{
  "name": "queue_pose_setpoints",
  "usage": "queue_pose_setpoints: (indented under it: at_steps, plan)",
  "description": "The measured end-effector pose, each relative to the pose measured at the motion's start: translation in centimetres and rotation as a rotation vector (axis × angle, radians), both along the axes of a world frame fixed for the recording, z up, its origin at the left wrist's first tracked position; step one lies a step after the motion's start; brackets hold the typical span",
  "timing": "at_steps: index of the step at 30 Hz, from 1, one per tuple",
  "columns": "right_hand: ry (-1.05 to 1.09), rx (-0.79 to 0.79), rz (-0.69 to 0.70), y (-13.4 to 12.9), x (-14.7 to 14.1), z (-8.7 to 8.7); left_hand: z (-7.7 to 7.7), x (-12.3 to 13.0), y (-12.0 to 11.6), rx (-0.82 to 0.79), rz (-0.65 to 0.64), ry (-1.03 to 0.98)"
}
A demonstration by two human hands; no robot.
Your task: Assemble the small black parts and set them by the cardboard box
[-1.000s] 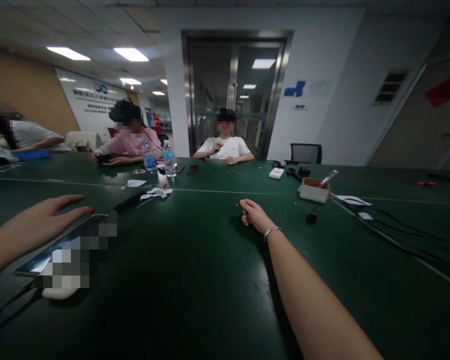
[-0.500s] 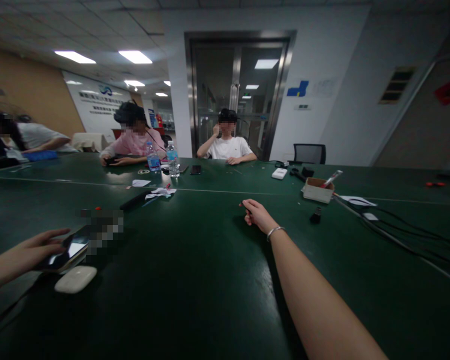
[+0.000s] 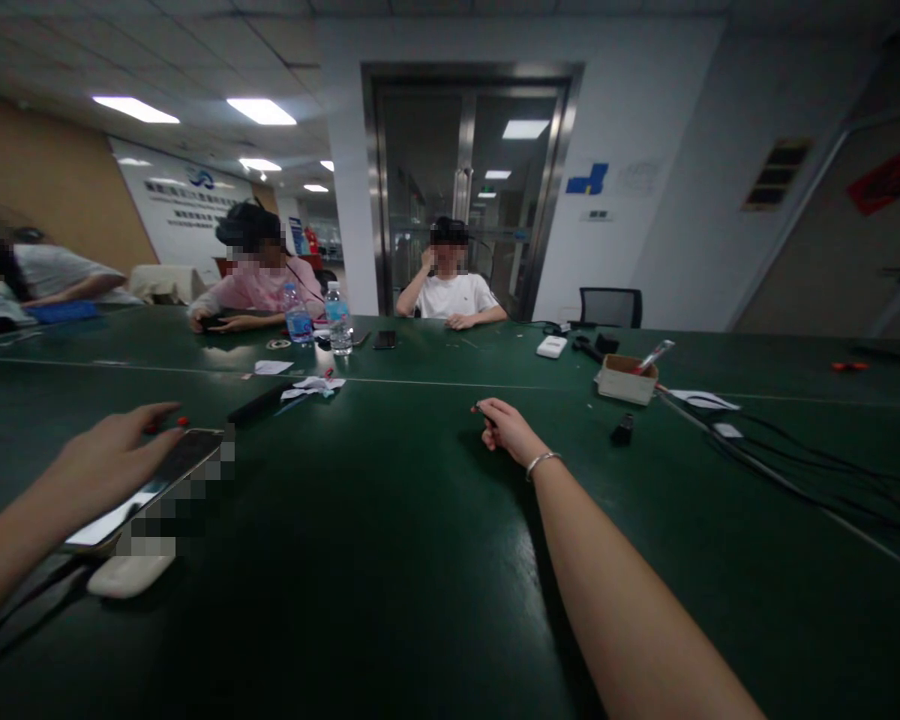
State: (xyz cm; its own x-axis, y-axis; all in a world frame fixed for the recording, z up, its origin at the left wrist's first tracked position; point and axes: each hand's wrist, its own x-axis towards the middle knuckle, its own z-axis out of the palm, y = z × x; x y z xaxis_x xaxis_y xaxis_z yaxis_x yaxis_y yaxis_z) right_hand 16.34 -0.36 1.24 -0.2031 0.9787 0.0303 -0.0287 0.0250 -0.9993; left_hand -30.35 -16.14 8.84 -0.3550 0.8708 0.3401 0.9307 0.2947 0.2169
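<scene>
My left hand (image 3: 124,450) reaches over a phone (image 3: 187,455), its fingers stretched out and apart. Part of the phone is blurred out, and I cannot tell whether the fingers touch it. A white rounded case (image 3: 131,575) lies just in front of the phone. Two small red things (image 3: 183,421) show beyond my left fingertips. Out in the middle of the table, my right hand (image 3: 508,428) is closed in a pinch around a small dark object (image 3: 478,407) with a reddish tip. Its kind is too small to make out. A silver bracelet circles my right wrist.
Beyond the seam of the green table (image 3: 390,560) stand two water bottles (image 3: 338,320). Crumpled paper (image 3: 311,388) lies left of centre. On the right are a small box (image 3: 627,380), a black clip-like piece (image 3: 622,430) and loose cables (image 3: 795,460). Several people sit around the table.
My left hand has moved forward and right, from the phone's near end towards its far end. My right hand keeps its pinch. The whole view has shifted slightly.
</scene>
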Motion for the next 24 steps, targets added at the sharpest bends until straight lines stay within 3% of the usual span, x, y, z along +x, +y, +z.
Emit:
queue_pose_setpoints:
  at_steps: [3, 6, 9, 12, 16, 19, 24]
  plan:
    - [0.015, -0.016, -0.004, 0.1, 0.0, -0.1, 1.6, 7.6, 3.4, 0.000, -0.234, 0.045]
    - [0.030, -0.023, -0.020, 0.3, 0.0, -0.3, 1.7, 15.7, 7.9, 0.050, -0.473, -0.084]
    - [0.022, -0.006, -0.034, 0.4, 0.1, -0.5, 0.5, 22.9, 12.5, -0.023, -0.693, -0.345]
    - [0.010, 0.021, -0.047, 0.5, 0.1, -0.6, -1.7, 28.3, 15.7, -0.027, -0.803, -0.623]
    - [0.001, 0.047, -0.060, 0.7, 0.0, -0.8, -6.0, 31.5, 16.9, -0.032, -0.778, -1.060]
    - [-0.031, 0.089, -0.050, 0.7, 0.0, -0.9, -8.6, 31.6, 16.7, -0.062, -0.778, -1.123]
    - [-0.072, 0.148, 0.008, 0.7, 0.1, -1.0, -9.6, 31.2, 16.8, -0.039, -0.859, -1.044]
